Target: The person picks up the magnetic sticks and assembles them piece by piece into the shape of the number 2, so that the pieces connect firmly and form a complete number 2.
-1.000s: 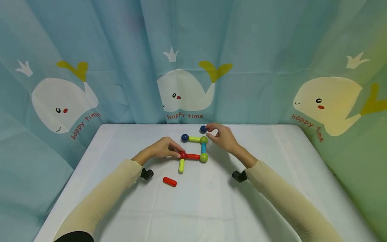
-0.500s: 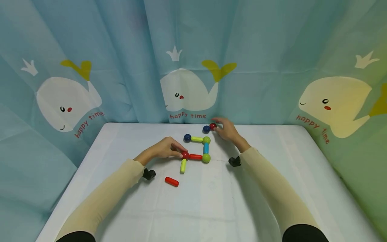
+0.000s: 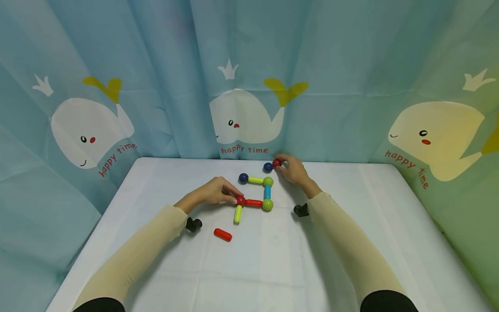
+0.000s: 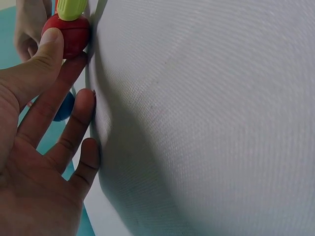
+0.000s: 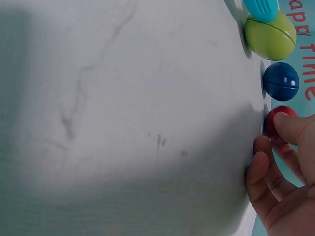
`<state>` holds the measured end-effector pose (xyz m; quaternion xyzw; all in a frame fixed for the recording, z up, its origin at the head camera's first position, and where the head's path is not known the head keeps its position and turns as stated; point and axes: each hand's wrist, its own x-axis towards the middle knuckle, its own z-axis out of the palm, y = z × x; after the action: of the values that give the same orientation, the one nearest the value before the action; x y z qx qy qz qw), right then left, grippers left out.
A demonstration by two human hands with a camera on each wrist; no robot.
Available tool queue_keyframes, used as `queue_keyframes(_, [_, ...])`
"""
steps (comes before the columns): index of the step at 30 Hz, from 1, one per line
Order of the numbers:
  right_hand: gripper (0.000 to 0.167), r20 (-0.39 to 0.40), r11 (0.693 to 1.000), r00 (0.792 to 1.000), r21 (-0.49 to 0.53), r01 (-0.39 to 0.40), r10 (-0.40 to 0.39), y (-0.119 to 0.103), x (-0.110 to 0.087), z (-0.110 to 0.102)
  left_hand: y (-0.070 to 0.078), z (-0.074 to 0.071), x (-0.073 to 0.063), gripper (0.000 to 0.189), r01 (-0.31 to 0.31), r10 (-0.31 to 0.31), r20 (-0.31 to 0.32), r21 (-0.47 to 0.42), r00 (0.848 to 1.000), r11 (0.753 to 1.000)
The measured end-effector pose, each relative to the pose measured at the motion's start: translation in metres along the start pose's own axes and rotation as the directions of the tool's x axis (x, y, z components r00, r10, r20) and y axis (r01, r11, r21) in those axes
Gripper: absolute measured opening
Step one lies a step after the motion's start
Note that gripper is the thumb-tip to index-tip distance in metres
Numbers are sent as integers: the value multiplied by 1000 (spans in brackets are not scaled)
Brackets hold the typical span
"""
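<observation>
Person's left hand [image 3: 215,190], seen from the head view, pinches the near red ball [image 3: 240,200] between thumb and fingers. From that ball a red rod [image 3: 254,203] runs right to the near green ball [image 3: 267,205], a blue rod [image 3: 267,192] goes on to the far green ball [image 3: 268,181], and a lime rod [image 3: 255,180] leads left to the front blue ball [image 3: 243,178]. A second lime rod [image 3: 238,214] points from the near red ball toward the person. Beyond this chain, the right hand [image 3: 292,170] pinches the far red ball [image 3: 277,163], just beside the back blue ball [image 3: 267,167]. A loose red rod [image 3: 223,235] lies tilted on the white table [image 3: 269,264], and a whale-print curtain [image 3: 249,43] hangs behind.

In the left wrist view, the thumb presses the near red ball with the index finger behind it; the other fingers are spread beside the table. A lime rod meets the ball, and a blue ball shows partly behind the fingers; which one, I cannot tell.

In the right wrist view, thumb and index finger hold the far red ball close to the table, the remaining fingers reaching past it. Whether it touches the back blue ball is unclear.
</observation>
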<state>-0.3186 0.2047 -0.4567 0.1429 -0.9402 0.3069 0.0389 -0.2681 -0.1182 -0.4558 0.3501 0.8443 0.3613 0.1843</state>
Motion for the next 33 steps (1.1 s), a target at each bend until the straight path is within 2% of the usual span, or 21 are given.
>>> queue_keyframes(7, [35,-2,1000,1000,17,0,1,2,-6,-2,1,0,0,29,-8,8,-1,2,1000,1000])
queue_keyframes(13, [34,-7,998,998,22,58,-58,1,-20,-9,1,-1,0,29,-15,15,-5,11,1000,1000])
queue_keyframes(19, [33,-27,996,997,40,80,-79,-5,-47,-16,0,0,-1,29,-11,11,-2,18,1000,1000])
queue_keyframes(28, [34,-27,984,998,169,56,-52,-20,-94,-24,1,1,-2,30,-5,5,1,15,1000,1000])
queue_keyframes(33, [35,13,959,999,282,28,-33,-28,-117,-23,2,0,-2,29,-5,6,-3,26,1000,1000])
